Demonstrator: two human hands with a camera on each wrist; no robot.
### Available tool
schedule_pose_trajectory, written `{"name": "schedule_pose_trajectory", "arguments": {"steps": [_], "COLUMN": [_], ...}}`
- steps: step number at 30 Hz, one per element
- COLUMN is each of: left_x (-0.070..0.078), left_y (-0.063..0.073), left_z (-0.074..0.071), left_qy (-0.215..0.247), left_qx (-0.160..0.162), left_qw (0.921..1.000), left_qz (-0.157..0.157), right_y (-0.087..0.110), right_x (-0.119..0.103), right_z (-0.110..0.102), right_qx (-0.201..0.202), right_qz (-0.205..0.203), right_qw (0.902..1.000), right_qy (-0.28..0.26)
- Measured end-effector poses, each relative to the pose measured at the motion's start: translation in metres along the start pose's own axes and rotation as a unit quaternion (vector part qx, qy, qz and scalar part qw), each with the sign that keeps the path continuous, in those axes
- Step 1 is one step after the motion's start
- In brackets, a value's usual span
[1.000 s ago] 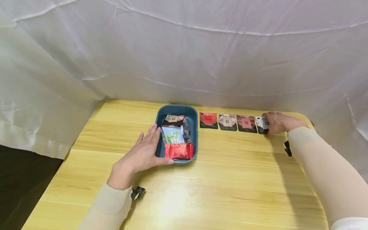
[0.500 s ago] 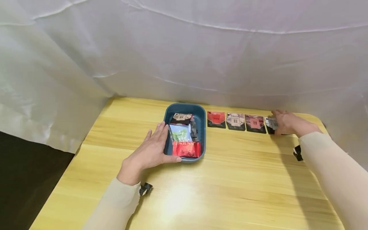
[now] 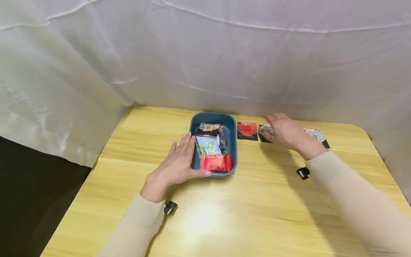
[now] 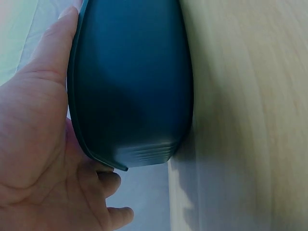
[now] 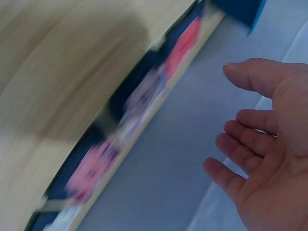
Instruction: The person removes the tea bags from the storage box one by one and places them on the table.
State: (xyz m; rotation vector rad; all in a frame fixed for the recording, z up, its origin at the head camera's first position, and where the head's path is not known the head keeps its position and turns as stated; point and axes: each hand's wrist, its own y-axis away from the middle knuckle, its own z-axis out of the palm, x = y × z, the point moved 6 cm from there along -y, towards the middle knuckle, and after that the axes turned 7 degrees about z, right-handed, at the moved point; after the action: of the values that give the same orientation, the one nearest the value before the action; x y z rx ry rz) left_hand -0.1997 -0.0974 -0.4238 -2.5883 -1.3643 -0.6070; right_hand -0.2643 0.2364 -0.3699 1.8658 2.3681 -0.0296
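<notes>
My left hand (image 3: 174,166) rests against the near-left side of a dark blue tray (image 3: 229,134), fingers straight along the rim and thumb at its front corner. Inside lie a red packet (image 3: 216,163), a blue and green packet (image 3: 208,145), a black and tan sachet (image 3: 209,129) and darker packets partly beneath. My right hand (image 3: 287,132) is over the row of flat sachets right of the tray, its fingers apart with nothing between them. A red and black sachet (image 3: 247,131) lies nearest the tray. The hand partly covers the patterned sachet (image 3: 265,132) beside it.
At the row's right end lies a white and black sachet (image 3: 316,135). The right wrist view shows a pinkish-red sachet (image 5: 94,171), blurred. A pale cloth (image 3: 224,64) hangs behind the wooden table (image 3: 244,214).
My right hand has moved left along the row, from the rightmost sachet to above the middle ones, uncovering the white one. The left hand stays at the tray; the head view has shifted slightly.
</notes>
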Motion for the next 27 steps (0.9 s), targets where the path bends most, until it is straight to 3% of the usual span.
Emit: {"name": "schedule_pose_trajectory", "arguments": {"steps": [11, 15, 20, 27], "left_x": [0.000, 0.000, 0.001, 0.005], "left_y": [0.000, 0.000, -0.002, -0.006], "left_z": [-0.002, -0.002, 0.001, 0.004], "left_qy": [0.006, -0.001, -0.016, -0.027], "left_qx": [0.001, 0.001, -0.003, 0.004], "left_qw": [1.0000, 0.9999, 0.9998, 0.9995], "left_qz": [0.006, 0.011, 0.015, 0.015], "right_y": [-0.030, -0.038, -0.043, -0.034], "right_x": [-0.113, -0.144, -0.162, -0.164], "right_z": [0.013, 0.024, 0.042, 0.061], "right_qx": [0.022, 0.001, -0.041, -0.070], "right_qz": [-0.093, -0.104, -0.102, -0.101], "right_qw": [0.9951, 0.9939, 0.9940, 0.9922], "right_qy": [-0.027, -0.035, -0.007, 0.020]}}
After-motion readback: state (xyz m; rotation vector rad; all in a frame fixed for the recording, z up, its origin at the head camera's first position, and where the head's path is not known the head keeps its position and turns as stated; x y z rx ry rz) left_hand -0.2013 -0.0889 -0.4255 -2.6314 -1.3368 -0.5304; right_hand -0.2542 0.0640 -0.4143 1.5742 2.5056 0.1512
